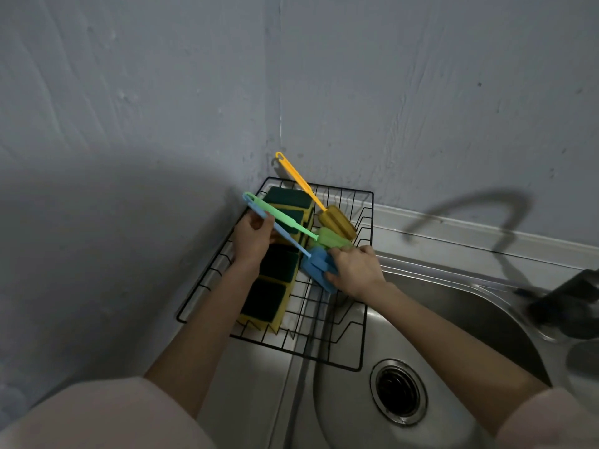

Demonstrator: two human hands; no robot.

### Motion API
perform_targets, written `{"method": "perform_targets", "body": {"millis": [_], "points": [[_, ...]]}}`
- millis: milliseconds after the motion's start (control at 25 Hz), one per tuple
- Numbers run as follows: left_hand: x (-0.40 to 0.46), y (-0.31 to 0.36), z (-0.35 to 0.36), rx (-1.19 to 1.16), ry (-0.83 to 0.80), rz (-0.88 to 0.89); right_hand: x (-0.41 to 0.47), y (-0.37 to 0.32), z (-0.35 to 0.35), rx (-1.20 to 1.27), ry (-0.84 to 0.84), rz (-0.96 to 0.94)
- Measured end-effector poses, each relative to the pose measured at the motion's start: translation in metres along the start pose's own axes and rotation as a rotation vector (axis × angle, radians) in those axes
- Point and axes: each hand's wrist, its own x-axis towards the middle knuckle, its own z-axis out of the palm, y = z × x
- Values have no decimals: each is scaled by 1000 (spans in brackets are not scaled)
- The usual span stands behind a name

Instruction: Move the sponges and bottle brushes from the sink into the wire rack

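Observation:
A black wire rack (363,354) sits over the left side of the steel sink (470,319). Several yellow sponges with dark green pads (269,296) stand in a row along its left part. A yellow bottle brush (337,222) and a green bottle brush (330,239) lie in the rack's far right part. My left hand (252,241) grips the handle of a blue bottle brush (319,268). My right hand (356,270) holds that brush's blue foam head just above the rack.
The sink's drain (398,392) lies below the rack's near right corner. A dark faucet (564,299) stands at the right edge. Grey walls meet in a corner right behind the rack.

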Motion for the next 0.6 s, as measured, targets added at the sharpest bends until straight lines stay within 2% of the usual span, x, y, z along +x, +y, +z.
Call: {"method": "perform_targets", "body": {"millis": [160, 360, 600], "points": [[-5, -8, -2, -2, 2, -65, -3, 0, -1, 13, 8, -14], [-16, -12, -6, 187, -190, -150, -5, -1, -8, 28, -53, -19], [-28, -6, -16, 368, -329, -244, -15, -5, -15, 71, -66, -25]]}}
